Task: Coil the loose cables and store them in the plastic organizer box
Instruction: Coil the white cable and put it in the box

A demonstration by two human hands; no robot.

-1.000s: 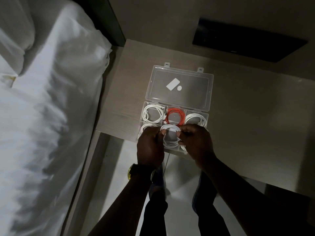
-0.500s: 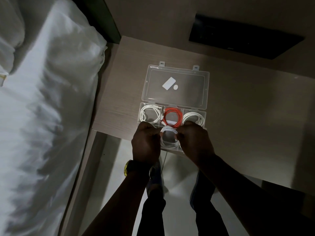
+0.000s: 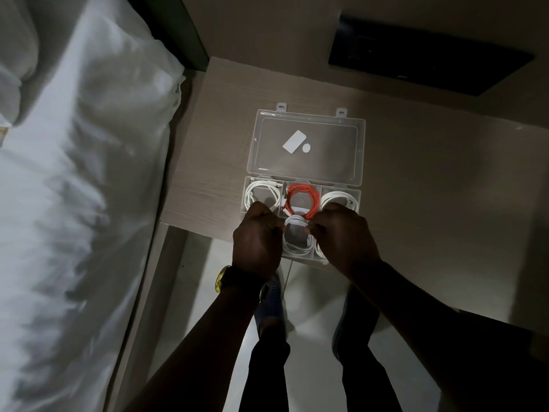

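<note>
White cable coil (image 3: 298, 237) sits in the near middle compartment of the clear plastic organizer box (image 3: 303, 185) at the table's (image 3: 416, 179) near edge, both hands pinching its sides, seemingly to keep the springy loops from unwinding. Left hand (image 3: 257, 236) and right hand (image 3: 346, 237) have fingers curled closed on it. An orange cable (image 3: 302, 200) lies coiled beyond.

no text can be read (dim).

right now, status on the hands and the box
Both hands, left hand and right hand, pinching white coil into box, near middle slot. Lid open. Nothing blocking.
</note>
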